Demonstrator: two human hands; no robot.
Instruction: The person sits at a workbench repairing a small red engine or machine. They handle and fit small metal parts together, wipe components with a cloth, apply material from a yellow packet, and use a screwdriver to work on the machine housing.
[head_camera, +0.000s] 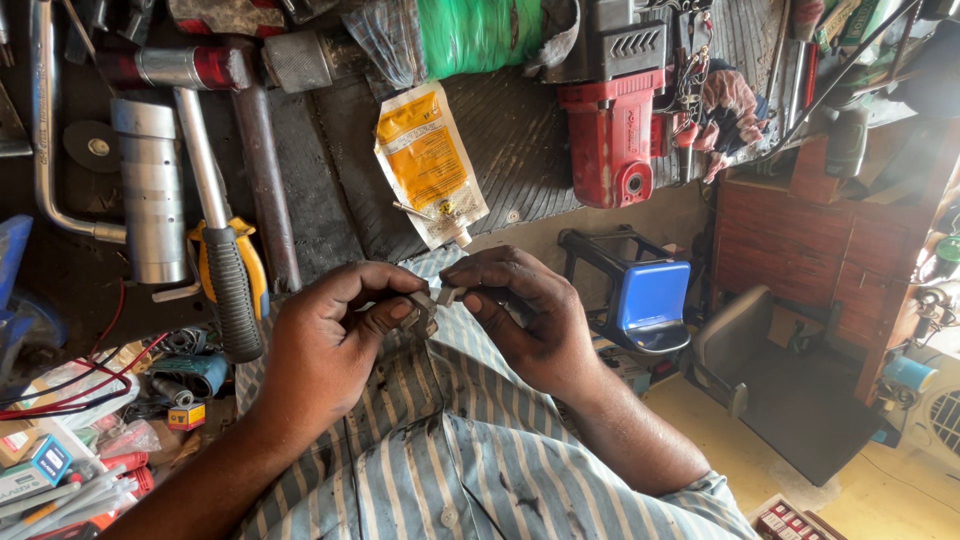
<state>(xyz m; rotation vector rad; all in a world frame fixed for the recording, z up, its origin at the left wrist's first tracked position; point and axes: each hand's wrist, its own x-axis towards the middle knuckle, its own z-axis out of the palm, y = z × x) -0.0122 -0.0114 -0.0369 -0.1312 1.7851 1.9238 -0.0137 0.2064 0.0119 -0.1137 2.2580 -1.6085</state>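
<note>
Both hands are close together, just above the person's striped shirt (470, 450) and in front of the dark counter (520, 150). The left hand (325, 345) and the right hand (525, 320) share one small grey metal part (432, 305). The left thumb and fingers (395, 310) are pinched shut on one end of it. The right fingers (470, 300) are pinched shut on the other end, so the part sits between the two hands, touching both. It is too small to tell what kind of part it is. On the counter just past the hands lies a yellow and white pouch (428, 160) with a small nozzle at its bottom end; what is inside it cannot be seen. Beside the pouch stands a red power tool (612, 135). To the left lies a hammer with a yellow and black grip (232, 285), next to a shiny metal cylinder (150, 190). A blue stool (650, 295) stands on the floor to the right.
</note>
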